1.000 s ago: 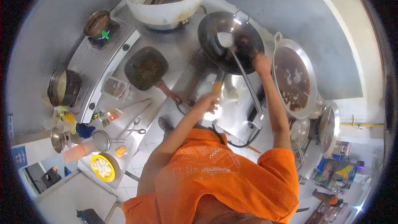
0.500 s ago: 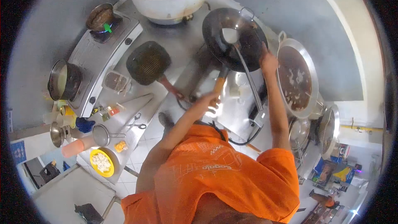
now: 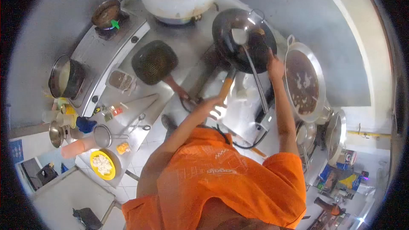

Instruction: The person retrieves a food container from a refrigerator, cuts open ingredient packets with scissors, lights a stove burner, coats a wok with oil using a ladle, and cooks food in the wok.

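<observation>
A dark wok (image 3: pixel 228 53) with a wooden handle (image 3: pixel 226 87) rests on the metal counter. My left hand (image 3: pixel 208 107) is closed around the near end of that handle, some fingers showing below it. At the wok's right rim, my right hand (image 3: pixel 275 67) is closed, fingertips over the edge; part of its grip is hidden. A long-handled ladle (image 3: pixel 255 74) leans in the wok, its pale head inside and its handle hanging over the rim. A small brown patch shows inside near my right fingers; I cannot tell what it is.
To the left lie a square grill pan (image 3: pixel 154 61), a strainer (image 3: pixel 102 136) and a yellow plate (image 3: pixel 94 167) of pale food. A two-burner stove (image 3: pixel 91 66) stands further left. A large white burner ring (image 3: pixel 181 10) is at the back. A big pan of brown liquid (image 3: pixel 302 87) sits right.
The view has shifted slightly, moving most things a little. Both hands stay at the wok, on its handle and right rim. The brown patch inside the wok looks larger.
</observation>
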{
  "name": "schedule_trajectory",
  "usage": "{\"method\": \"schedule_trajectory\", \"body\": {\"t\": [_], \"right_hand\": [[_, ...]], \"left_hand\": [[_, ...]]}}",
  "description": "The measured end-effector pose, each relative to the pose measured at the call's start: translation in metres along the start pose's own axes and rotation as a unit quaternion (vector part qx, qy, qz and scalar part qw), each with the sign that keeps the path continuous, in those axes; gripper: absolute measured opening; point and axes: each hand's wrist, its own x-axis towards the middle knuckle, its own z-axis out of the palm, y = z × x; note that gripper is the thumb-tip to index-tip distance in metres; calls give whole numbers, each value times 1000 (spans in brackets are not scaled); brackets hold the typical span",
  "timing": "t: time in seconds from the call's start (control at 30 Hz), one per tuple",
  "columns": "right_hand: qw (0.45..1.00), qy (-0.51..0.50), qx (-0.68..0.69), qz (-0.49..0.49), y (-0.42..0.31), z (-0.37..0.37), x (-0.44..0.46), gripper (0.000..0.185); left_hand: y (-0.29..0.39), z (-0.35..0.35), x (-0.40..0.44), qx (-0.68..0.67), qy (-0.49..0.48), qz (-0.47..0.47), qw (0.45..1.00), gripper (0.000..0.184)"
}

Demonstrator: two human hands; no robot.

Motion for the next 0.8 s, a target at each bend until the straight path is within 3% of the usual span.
{"method": "schedule_trajectory", "body": {"t": [0.07, 0.17, 0.27, 0.37, 0.53, 0.63, 0.67, 0.7, 0.73, 0.8], "right_hand": [[989, -106, -94, -39, 27, 54, 16, 37], [999, 44, 1, -3, -8, -11, 5, 33], [993, -95, -63, 10, 2, 18, 10, 38], [999, -36, -24, -10, -2, 4, 10, 46], [998, -55, -31, 14, -2, 3, 5, 35], [995, -45, 18, 92, 9, 32, 12, 29], [993, -101, -17, 55, 15, 31, 11, 26], [997, -16, -75, 26, 35, 64, 5, 28], [990, -96, -10, 100, 30, 45, 21, 33], [971, -9, 208, 114, -10, -33, 31, 34]], "left_hand": [[6, 5, -4, -17, -3, -5, 1000, 53], [33, 14, -23, 8, 14, -23, 1000, 52], [17, 9, -20, 8, 0, -17, 1000, 53], [26, 6, -23, 9, 12, -20, 1000, 50], [41, 9, -40, -18, -4, -48, 999, 42], [12, -19, -20, 56, 65, 3, 996, 39], [-23, -47, -17, 188, 32, 229, 954, 49], [9, -35, -39, -66, 93, 92, 989, 46], [15, -43, -48, -86, 145, 73, 983, 44], [38, -55, -79, -73, 258, 86, 960, 38]]}}
